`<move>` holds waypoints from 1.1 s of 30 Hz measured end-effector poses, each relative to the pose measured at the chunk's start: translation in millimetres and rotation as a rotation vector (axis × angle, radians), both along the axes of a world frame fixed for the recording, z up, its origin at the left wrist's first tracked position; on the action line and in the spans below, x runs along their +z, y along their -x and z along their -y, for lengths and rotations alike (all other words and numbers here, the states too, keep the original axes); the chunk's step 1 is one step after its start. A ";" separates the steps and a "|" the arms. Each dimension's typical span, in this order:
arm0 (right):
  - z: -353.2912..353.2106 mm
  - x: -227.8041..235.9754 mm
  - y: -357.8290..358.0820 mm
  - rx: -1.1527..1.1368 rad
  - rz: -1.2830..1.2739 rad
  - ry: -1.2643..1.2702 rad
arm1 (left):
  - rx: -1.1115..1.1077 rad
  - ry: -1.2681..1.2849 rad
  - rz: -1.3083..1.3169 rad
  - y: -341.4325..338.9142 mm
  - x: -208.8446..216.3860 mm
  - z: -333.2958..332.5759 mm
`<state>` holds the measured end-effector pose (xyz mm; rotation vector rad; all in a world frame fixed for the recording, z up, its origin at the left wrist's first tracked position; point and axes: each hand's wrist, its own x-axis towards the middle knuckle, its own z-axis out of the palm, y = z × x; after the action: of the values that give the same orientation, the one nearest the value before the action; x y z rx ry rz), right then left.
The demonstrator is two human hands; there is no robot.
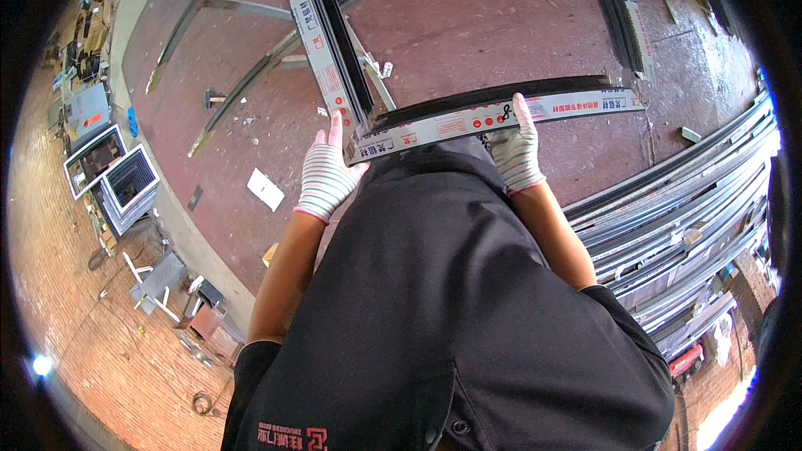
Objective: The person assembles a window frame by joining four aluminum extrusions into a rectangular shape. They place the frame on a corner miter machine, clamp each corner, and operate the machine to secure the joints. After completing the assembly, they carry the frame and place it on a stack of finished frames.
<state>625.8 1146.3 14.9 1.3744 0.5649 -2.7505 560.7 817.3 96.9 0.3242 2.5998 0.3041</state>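
Both my hands wear white gloves with thin coloured stripes. They hold a large metal profile frame, dark inside and covered with printed white film on its faces. My left hand [328,171] grips the near left corner, where the left bar [311,29] meets the near bar [443,127]. My right hand [516,154] is wrapped round the near bar right of its middle, thumb on the white face, other fingers partly hidden beneath. A right bar [622,17] runs away from the near bar's right end; whether they are joined there I cannot tell. The near bar lies close against my dark clothing.
Long metal rails [251,83] of a stand lie under the frame on the reddish floor. A hammer [214,99] and a white sheet [266,190] are to the left. Stacked long profiles [677,217] fill the right side. Small framed panels [129,177] stand far left.
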 end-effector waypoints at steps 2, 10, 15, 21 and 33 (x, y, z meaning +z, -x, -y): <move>0.5 -1.9 -1.4 -0.001 -0.022 -0.011 | 0.009 0.021 0.017 -0.7 0.4 -0.1; 0.2 -10.9 -1.2 -0.007 -0.082 -0.013 | 0.024 0.003 0.036 -0.2 2.5 -0.8; 2.0 -6.7 -5.0 0.000 -0.018 -0.020 | 0.077 0.033 0.104 5.5 6.9 -7.2; 1.8 7.5 -2.1 -0.003 -0.011 -0.015 | 0.052 0.008 0.102 4.9 6.4 -3.7; -0.6 1.3 7.8 -0.051 -0.074 0.048 | 0.081 0.053 0.098 -2.2 4.2 -0.6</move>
<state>618.0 1146.9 16.2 1.3004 0.4688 -2.8453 562.9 817.9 101.1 0.1810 2.5234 0.2722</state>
